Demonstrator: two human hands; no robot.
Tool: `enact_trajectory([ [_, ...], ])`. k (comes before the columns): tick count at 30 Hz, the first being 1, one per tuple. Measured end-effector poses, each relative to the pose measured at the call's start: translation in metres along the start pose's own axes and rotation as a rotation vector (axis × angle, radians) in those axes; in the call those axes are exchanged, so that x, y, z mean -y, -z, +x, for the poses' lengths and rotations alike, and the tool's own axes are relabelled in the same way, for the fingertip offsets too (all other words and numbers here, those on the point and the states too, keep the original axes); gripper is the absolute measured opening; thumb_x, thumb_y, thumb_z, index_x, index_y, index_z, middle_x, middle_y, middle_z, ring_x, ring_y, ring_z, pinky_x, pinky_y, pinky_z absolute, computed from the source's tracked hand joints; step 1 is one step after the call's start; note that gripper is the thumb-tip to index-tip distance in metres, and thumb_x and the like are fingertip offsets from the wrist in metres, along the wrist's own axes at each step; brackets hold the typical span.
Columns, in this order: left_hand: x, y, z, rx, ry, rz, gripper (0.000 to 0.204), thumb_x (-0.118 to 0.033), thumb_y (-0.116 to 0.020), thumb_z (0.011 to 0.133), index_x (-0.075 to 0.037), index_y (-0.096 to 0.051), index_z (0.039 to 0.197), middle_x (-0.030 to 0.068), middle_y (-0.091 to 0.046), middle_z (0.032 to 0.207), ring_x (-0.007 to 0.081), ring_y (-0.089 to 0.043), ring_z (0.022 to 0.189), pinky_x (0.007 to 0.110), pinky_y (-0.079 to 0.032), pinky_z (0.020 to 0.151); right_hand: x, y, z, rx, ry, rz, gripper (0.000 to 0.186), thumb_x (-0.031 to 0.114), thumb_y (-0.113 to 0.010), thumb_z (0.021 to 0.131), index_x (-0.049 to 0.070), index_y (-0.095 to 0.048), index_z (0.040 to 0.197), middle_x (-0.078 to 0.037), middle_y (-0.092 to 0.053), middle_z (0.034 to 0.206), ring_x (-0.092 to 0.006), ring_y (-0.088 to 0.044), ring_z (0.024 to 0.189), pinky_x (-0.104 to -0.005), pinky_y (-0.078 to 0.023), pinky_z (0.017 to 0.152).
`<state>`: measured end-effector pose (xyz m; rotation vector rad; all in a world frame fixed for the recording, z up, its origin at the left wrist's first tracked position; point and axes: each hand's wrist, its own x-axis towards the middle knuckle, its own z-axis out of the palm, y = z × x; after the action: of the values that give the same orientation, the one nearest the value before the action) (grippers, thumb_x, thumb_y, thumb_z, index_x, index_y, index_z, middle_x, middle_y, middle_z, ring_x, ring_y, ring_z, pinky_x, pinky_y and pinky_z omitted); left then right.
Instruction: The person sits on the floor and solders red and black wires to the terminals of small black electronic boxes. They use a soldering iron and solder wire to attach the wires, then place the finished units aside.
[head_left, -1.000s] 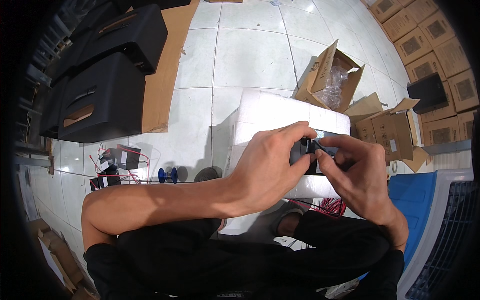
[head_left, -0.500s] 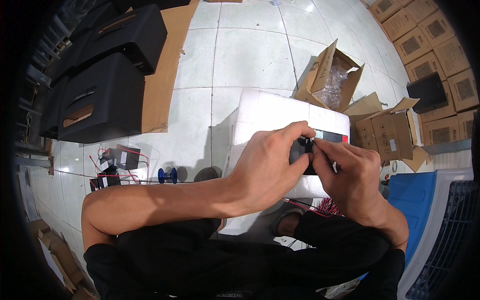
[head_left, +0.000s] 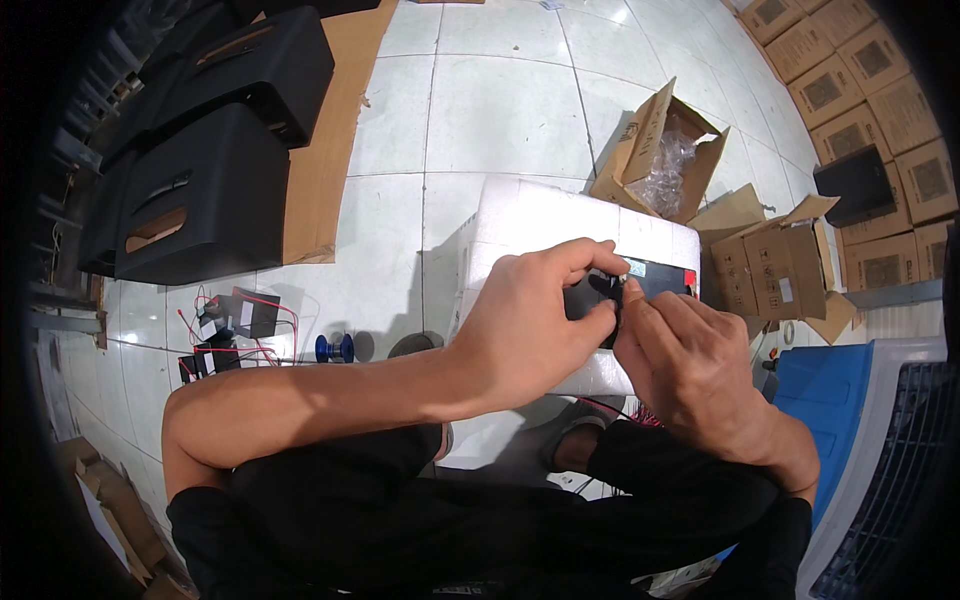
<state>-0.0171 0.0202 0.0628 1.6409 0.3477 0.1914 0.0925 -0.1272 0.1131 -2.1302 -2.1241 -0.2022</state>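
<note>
A black box-shaped battery [head_left: 655, 281] with a red corner lies on a white foam block [head_left: 540, 215] in front of me. My left hand [head_left: 535, 320] grips its left end, thumb and forefinger pinched around the top edge. My right hand [head_left: 690, 365] meets it from the right, fingertips pinched on a small metal terminal at the battery's top. Most of the battery is hidden under both hands. A thin black wire runs down between my hands toward my lap.
An open cardboard box [head_left: 660, 150] with plastic bags stands behind the foam block. More cartons [head_left: 850, 90] are stacked at the right. Black moulded cases [head_left: 200, 170] lie on cardboard at the left. Small wired parts [head_left: 235, 325] and a blue spool [head_left: 335, 348] sit on the tiles. A blue crate [head_left: 830, 390] is at my right.
My right hand has shifted slightly left and down along the battery, its fingertips closing tighter against my left thumb. The left hand has barely moved.
</note>
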Motion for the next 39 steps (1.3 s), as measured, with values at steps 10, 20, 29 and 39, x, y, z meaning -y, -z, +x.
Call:
enact_trajectory([
  [10, 0.000, 0.001, -0.001, 0.012, -0.018, -0.065, 0.026, -0.012, -0.063, 0.093, 0.003, -0.063, 0.115, 0.0243, -0.056, 0.136, 0.0274, -0.054, 0.128, 0.038, -0.043, 0.109, 0.002, 0.004, 0.003, 0.171, 0.203, -0.110, 0.044, 0.005, -0.064, 0.062, -0.020, -0.060, 0.097, -0.018, -0.059, 0.079, -0.0221, -0.063, 0.067, -0.0305, -0.049, 0.045],
  [20, 0.001, 0.003, 0.002, -0.006, -0.005, -0.085, 0.029, -0.014, -0.063, 0.091, 0.005, -0.064, 0.114, 0.0227, -0.061, 0.132, 0.0293, -0.064, 0.116, 0.035, -0.049, 0.100, -0.001, -0.002, -0.004, 0.111, 0.139, -0.009, 0.051, 0.006, -0.064, 0.068, -0.024, -0.057, 0.109, -0.021, -0.062, 0.076, -0.0270, -0.065, 0.060, -0.0337, -0.053, 0.049],
  [29, 0.000, -0.004, 0.009, -0.071, 0.020, -0.185, 0.038, -0.024, -0.067, 0.093, 0.007, -0.062, 0.114, 0.0167, -0.066, 0.115, 0.0223, -0.063, 0.109, 0.035, -0.051, 0.093, -0.008, -0.001, -0.018, -0.057, -0.085, 0.351, 0.031, 0.005, -0.066, 0.085, -0.012, -0.062, 0.110, -0.013, -0.061, 0.070, -0.0275, -0.061, 0.054, -0.0371, -0.050, 0.048],
  [39, 0.001, -0.012, 0.009, -0.050, 0.165, -0.151, 0.052, -0.030, -0.068, 0.093, 0.007, -0.054, 0.127, 0.0205, -0.061, 0.125, 0.0250, -0.057, 0.120, 0.037, -0.044, 0.101, -0.037, 0.022, -0.036, -0.345, -0.479, 0.643, 0.018, 0.003, -0.065, 0.090, -0.008, -0.068, 0.104, -0.014, -0.066, 0.073, -0.0167, -0.061, 0.058, -0.0293, -0.045, 0.050],
])
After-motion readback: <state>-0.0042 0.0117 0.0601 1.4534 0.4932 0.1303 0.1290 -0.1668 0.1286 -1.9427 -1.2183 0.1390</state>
